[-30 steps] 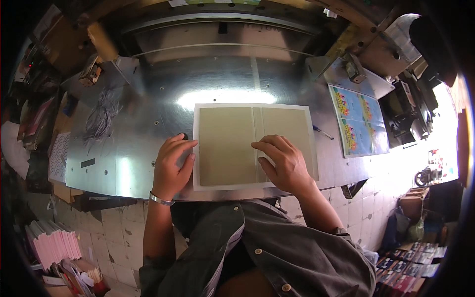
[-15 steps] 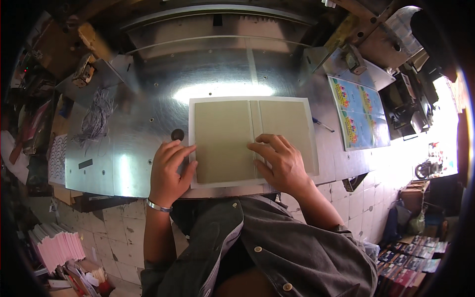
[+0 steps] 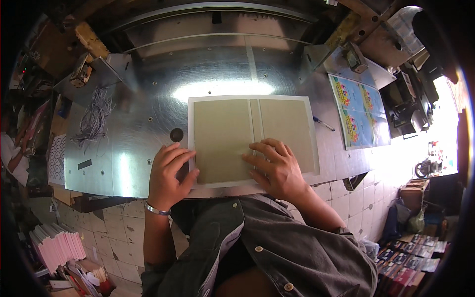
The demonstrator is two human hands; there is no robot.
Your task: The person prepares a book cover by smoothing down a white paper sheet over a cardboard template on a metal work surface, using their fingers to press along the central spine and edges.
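Flat on the metal table in front of me lies a white sheet [image 3: 313, 148] carrying two grey-brown boards [image 3: 222, 128] with a narrow spine strip [image 3: 255, 119] between them, like an unfolded book cover. My left hand [image 3: 170, 173] is at the sheet's left edge, fingers loosely stretched, the fingertips by the left board's edge. Over the lower middle, my right hand [image 3: 279, 171] rests with spread, slightly bent fingers. Its fingertips lie on the left board near the spine strip, and the palm hides part of the right board. Neither hand grips anything.
A dark round knob or hole [image 3: 176, 134] is beside my left hand. Right of the sheet lies a pen [image 3: 324, 123], then a colourful printed sheet [image 3: 360, 111]. Tangled strips [image 3: 96, 116] sit at the left. Metal side guides [image 3: 111, 69] flank the table's far part.
My right hand has slid slightly left and toward me, its fingertips now across the spine strip on the left board. The left hand and the sheet have hardly moved.
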